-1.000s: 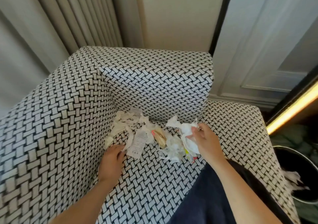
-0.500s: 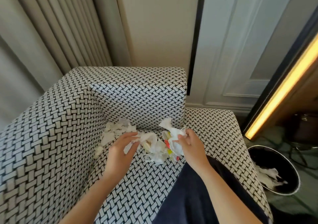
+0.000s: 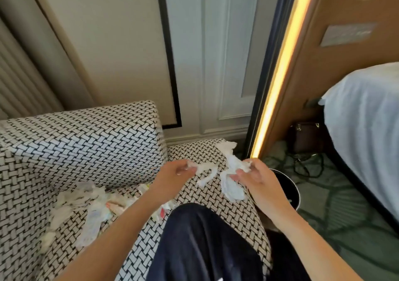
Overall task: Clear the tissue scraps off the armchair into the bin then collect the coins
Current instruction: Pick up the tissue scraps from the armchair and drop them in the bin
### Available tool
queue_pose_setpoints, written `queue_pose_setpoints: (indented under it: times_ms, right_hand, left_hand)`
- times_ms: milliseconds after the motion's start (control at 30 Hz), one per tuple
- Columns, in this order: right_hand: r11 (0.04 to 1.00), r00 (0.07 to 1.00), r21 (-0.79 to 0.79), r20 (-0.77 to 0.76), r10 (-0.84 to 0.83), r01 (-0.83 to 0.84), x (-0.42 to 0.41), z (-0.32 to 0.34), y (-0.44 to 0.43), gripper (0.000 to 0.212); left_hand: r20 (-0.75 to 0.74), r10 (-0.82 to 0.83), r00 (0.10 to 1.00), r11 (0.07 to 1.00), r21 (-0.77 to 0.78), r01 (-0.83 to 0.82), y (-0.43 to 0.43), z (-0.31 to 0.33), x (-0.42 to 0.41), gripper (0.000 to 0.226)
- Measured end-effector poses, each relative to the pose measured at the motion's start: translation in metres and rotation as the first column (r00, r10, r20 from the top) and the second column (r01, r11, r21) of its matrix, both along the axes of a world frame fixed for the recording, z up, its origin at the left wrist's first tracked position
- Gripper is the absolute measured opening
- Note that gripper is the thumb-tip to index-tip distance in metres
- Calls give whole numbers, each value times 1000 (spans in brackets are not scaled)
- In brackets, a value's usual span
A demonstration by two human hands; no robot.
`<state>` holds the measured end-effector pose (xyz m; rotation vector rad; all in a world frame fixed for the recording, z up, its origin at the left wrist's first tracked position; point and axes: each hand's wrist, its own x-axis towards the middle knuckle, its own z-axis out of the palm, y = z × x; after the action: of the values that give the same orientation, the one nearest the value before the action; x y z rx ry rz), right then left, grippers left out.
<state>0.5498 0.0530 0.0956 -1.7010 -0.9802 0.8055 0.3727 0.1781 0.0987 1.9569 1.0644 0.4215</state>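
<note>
A bunch of white tissue scraps [image 3: 230,172] hangs in the air above the side arm of a black-and-white woven armchair [image 3: 86,142], stretched between two bare hands. The right hand [image 3: 257,178] holds the larger wad, its fingers [image 3: 243,173] curled round the paper. The left hand [image 3: 172,177] pinches a thinner strand of the same bunch between thumb and fingertips. Just beyond the right hand, on the floor beside the chair, stands a round dark bin [image 3: 298,194], partly hidden by the right wrist. The step in hand looks like carrying this handful to the bin. The next move calls for bringing both hands over the bin's mouth and letting go together, so the trailing strand does not catch on the chair arm. A pile of loose scraps [image 3: 86,207] and paper slips lies on the seat near the backrest, well apart from the hands, so the clearing is only partly done. That pile is blurred, and no coins can be made out in it. A dark trouser leg [image 3: 205,237] rests on the seat's front edge. To the right are a glowing light strip [image 3: 278,71], a brown bag [image 3: 306,138] on the floor, and a bed [image 3: 367,112] with pale covers.
</note>
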Motion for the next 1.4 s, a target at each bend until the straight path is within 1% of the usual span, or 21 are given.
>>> queue_pose_setpoints:
  times_ms: [67, 167, 233, 300, 333, 400, 467, 533, 600, 667, 700, 767, 833, 967, 1067, 1133, 1167, 1233, 1300, 1400]
  right_hand:
    - [997, 997, -13, -8, -75, 75, 26, 2, -8, 14]
    - [986, 986, -42, -35, -160, 159, 57, 5, -16, 19]
    - [967, 965, -51, -65, -254, 251, 90, 2, -26, 15]
    - [941, 937, -81, -91, -336, 330, 115, -7, -32, 9]
    - [925, 922, -97, -94, -376, 367, 124, -12, -35, 7]
    - [888, 883, -130, -116, -455, 440, 150, -27, -42, 8]
    - [870, 858, -153, -159, -489, 468, 163, -38, -47, 13]
    - [845, 815, -180, -225, -534, 504, 176, -53, -51, 15]
    - [808, 721, -234, -366, -589, 541, 186, -73, -52, 17]
    - [779, 571, -309, -543, -615, 545, 189, -95, -51, 21]
    - [766, 490, -352, -609, -624, 538, 190, -106, -50, 23]
    - [747, 360, -426, -684, -635, 510, 188, -125, -47, 28]
    - [737, 267, -473, -723, -638, 483, 187, -143, -40, 31]
    - [731, 164, -509, -759, -630, 455, 188, -160, -18, 33]
    - [756, 122, -487, -800, -587, 438, 189, -156, 1, 30]
    - [772, 78, -449, -841, -535, 450, 192, -150, 10, 27]
    - [773, 72, -431, -852, -519, 466, 193, -148, 13, 30]
    - [773, 119, -408, -845, -521, 486, 196, -148, 15, 42]
    - [795, 225, -403, -811, -539, 453, 196, -150, 12, 48]
    - [823, 365, -431, -748, -555, 369, 190, -152, 0, 49]
  left_hand:
    - [10, -56, 998, 998, -26, 56, 2, 1, 34, 12]
    - [37, -77, 996, 992, -95, 80, 2, 0, 79, 19]
    - [29, -118, 993, 984, -134, 121, 2, -4, 124, 18]
    - [27, -140, 990, 970, -195, 143, 3, -11, 161, 10]
    - [17, -147, 989, 963, -224, 147, 3, -15, 175, 10]
    - [6, -186, 982, 943, -279, 181, 5, -27, 213, 15]
    - [15, -185, 983, 921, -347, 179, 5, -38, 235, 14]
    - [14, -185, 983, 883, -438, 172, 3, -50, 257, 26]
    - [10, -183, 983, 853, -495, 164, 1, -63, 269, 37]
    - [-3, -172, 985, 870, -470, 151, 1, -78, 268, 41]
    - [-16, -166, 986, 884, -446, 141, 1, -85, 266, 40]
    - [-21, -138, 990, 899, -423, 116, 1, -95, 256, 32]
    - [-34, -128, 991, 900, -424, 102, 0, -103, 247, 25]
    - [-43, -101, 994, 898, -434, 73, 0, -108, 230, 20]
    - [-47, -96, 994, 887, -457, 64, -1, -108, 222, 20]
    - [-44, -93, 995, 881, -469, 62, -1, -109, 219, 19]
    - [-40, -89, 995, 880, -471, 60, -1, -110, 217, 18]
    - [-40, -71, 997, 878, -476, 44, 0, -109, 215, 17]
    - [-45, -46, 998, 877, -480, 19, 1, -109, 212, 18]
    - [-45, -9, 999, 877, -481, -14, 2, -105, 201, 18]
